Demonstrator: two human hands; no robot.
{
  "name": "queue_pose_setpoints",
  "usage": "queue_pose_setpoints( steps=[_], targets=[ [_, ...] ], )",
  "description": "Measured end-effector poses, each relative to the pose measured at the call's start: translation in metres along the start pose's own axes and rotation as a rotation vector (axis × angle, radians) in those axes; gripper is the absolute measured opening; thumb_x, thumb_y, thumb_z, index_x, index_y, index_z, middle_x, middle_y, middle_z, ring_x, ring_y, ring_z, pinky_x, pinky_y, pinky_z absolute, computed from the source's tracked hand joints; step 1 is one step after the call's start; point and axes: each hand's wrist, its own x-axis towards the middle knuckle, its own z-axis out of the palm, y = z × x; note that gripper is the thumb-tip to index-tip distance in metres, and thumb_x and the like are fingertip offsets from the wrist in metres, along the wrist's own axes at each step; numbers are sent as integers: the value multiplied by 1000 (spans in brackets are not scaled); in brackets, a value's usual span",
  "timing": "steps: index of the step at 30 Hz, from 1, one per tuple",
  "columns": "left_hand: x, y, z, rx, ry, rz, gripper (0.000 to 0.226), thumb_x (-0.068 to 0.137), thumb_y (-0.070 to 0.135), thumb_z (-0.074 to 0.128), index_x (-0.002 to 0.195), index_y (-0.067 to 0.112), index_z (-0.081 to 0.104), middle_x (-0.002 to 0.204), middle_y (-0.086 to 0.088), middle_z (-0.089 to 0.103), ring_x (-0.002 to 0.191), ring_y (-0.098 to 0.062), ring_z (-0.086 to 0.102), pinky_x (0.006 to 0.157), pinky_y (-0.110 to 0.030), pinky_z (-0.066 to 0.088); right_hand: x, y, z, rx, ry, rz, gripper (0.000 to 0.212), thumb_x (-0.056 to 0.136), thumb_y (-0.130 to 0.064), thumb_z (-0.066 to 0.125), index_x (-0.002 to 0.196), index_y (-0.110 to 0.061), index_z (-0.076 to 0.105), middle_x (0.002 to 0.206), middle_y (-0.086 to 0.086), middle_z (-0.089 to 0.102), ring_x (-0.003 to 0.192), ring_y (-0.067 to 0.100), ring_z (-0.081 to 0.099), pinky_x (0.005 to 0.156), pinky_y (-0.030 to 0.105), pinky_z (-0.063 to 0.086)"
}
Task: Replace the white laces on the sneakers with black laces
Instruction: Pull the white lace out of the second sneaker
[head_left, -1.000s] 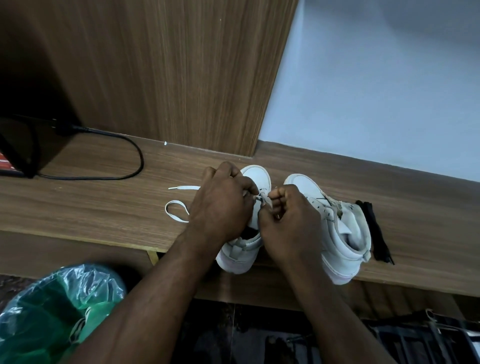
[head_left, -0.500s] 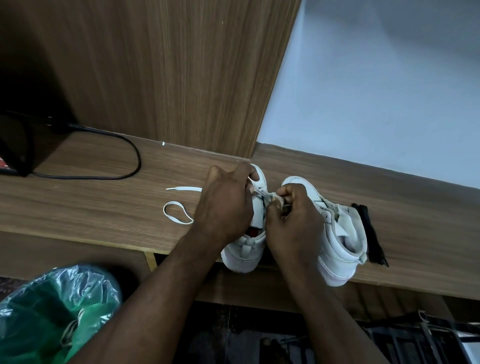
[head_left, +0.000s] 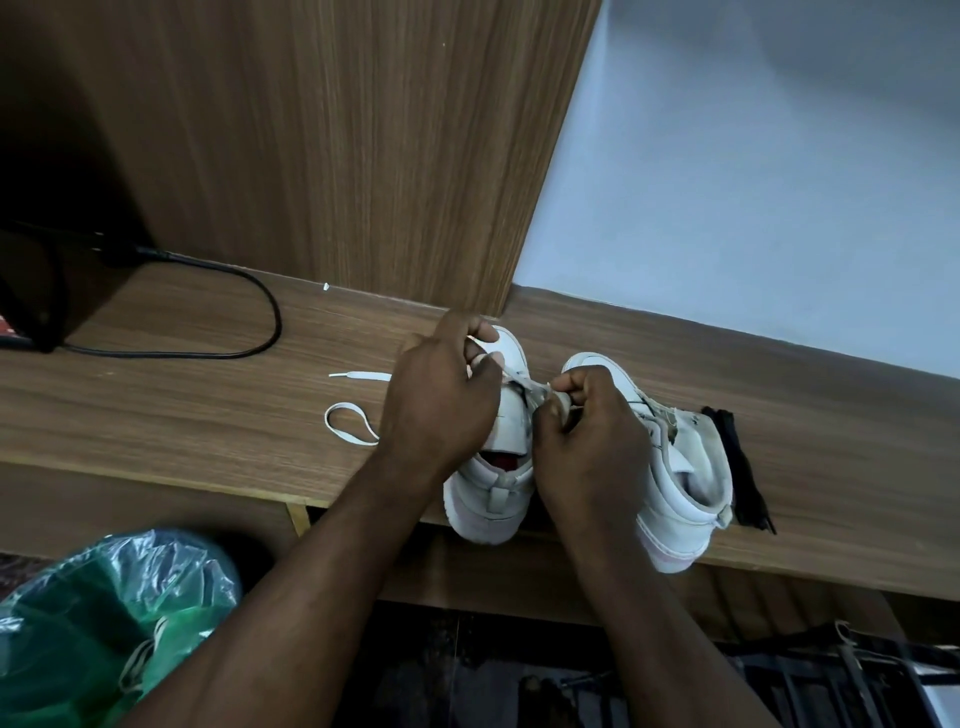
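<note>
Both forearms reach in from the near edge, bare and angled toward each other over the left sneaker (head_left: 488, 499). The left grip (head_left: 441, 405) is knuckles-up, its fingers curled and pinching a flat white lace (head_left: 524, 382) against the thumb over the shoe's toe end. The right grip (head_left: 592, 441) is a closed fist just to the right, thumb and forefinger pinching the same lace where it meets the eyelets. The short woven strip runs taut between the two grips, close above the shoe's tongue. The left sneaker is a white, smooth high-top with a red lining showing in its opening, and its heel overhangs the near edge of the wood-grain counter (head_left: 182, 415). The right sneaker (head_left: 691, 488), matching and with a wide ankle strap, stands just beside it, partly behind the right grip. A loose lace length (head_left: 348, 423) curls in a loop on the counter left of the left grip. The black laces (head_left: 743, 467) lie bundled on the counter against the right sneaker's right side. A glossy black cable (head_left: 260, 317) curves on the counter at far left, and a crinkled green plastic bag (head_left: 104, 613) sits below at near left.
</note>
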Motion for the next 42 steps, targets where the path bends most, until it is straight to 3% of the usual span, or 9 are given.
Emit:
queue_pose_setpoints(
  steps=[7, 13, 15, 19, 24, 29, 33, 37, 42],
  targets=[
    [-2, 0, 1, 479, 30, 291, 6, 93, 25, 69, 91, 29, 73, 96, 5, 64, 93, -19, 50, 87, -30, 35, 2, -2, 4, -19, 13, -7, 14, 90, -18, 65, 103, -23, 63, 96, -9, 70, 84, 15, 65, 67, 24, 38],
    [11, 2, -13, -621, 309, -388, 22, 99, 1, 52, 85, 16, 60, 80, -3, 71, 68, -18, 68, 68, -33, 54, -3, -6, 4, -35, 3, -9, 13, 91, -16, 63, 103, -20, 61, 96, -5, 68, 82, 20, 63, 65, 27, 36],
    [17, -1, -23, -720, 335, -492, 18, 100, -2, 49, 94, 12, 59, 72, -2, 66, 53, -9, 62, 56, -26, 52, -3, -5, 2, -34, 6, -15, 13, 91, -15, 63, 104, -18, 62, 96, -4, 68, 82, 19, 62, 65, 27, 34],
    [18, -8, -25, -551, 118, -435, 10, 102, 13, 58, 101, 10, 67, 53, 10, 57, 50, -9, 53, 55, -23, 47, -1, -3, -1, -23, 10, -6, 13, 91, -14, 63, 104, -16, 63, 97, -3, 68, 84, 20, 62, 66, 27, 35],
    [10, -9, -16, 90, -83, -38, 21, 87, 52, 75, 83, 31, 78, 75, 12, 71, 71, -7, 63, 69, -30, 48, -1, -5, 0, 6, 4, -10, 14, 91, -13, 64, 104, -15, 63, 98, -2, 67, 86, 20, 63, 68, 28, 38],
    [1, -4, 0, 387, -27, 128, 13, 88, 44, 74, 92, 33, 79, 86, 3, 62, 86, -18, 62, 70, -30, 39, -1, -4, -1, 19, -7, -1, 14, 91, -13, 64, 105, -16, 63, 98, -3, 68, 88, 19, 63, 69, 28, 39],
    [3, -1, 0, -25, 101, 0, 9, 97, 21, 66, 90, 24, 69, 96, 0, 70, 94, -19, 65, 85, -37, 51, -2, -5, 0, 19, -1, -6, 14, 91, -13, 64, 104, -17, 63, 97, -3, 68, 86, 19, 63, 68, 27, 38],
    [12, 9, -12, -984, 212, -446, 20, 110, 16, 46, 90, 14, 52, 67, 1, 71, 59, -16, 69, 54, -27, 54, -2, -6, 1, 20, -6, -6, 14, 91, -13, 64, 104, -17, 63, 97, -3, 68, 86, 20, 63, 69, 29, 41],
    [13, 2, -12, -499, 176, -213, 18, 102, 21, 59, 86, 27, 63, 65, 14, 56, 61, -10, 51, 65, -32, 46, -1, -5, 0, 31, 4, -9, 14, 91, -13, 64, 104, -16, 64, 97, -2, 68, 87, 21, 64, 71, 36, 48]
  ],
)
